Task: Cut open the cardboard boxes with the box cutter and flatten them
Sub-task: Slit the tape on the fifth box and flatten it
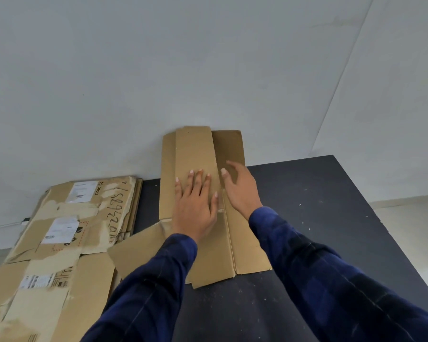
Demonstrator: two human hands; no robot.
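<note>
On the worktop (319,218): a flat brown box (195,149) of plain card lies opened out in long strips with straight folds. Its far end tips up against the wall (158,70).
Left grip (195,201): it lies flat on the middle strip, fingers straight and spread. It presses the card and holds nothing.
Right grip (240,188): it is over the right strip, fingers a little bent and apart, holding nothing. I cannot tell if it touches the card.
Sleeves (331,280): dark blue cloth with thin pale lines.
Worktop look: black and dull, dotted with pale specks.
Stack (84,280): more flat brown card, just left of the box, with white paper labels (59,229), torn pale patches and black writing.
Wall look: pale grey and smooth.
</note>
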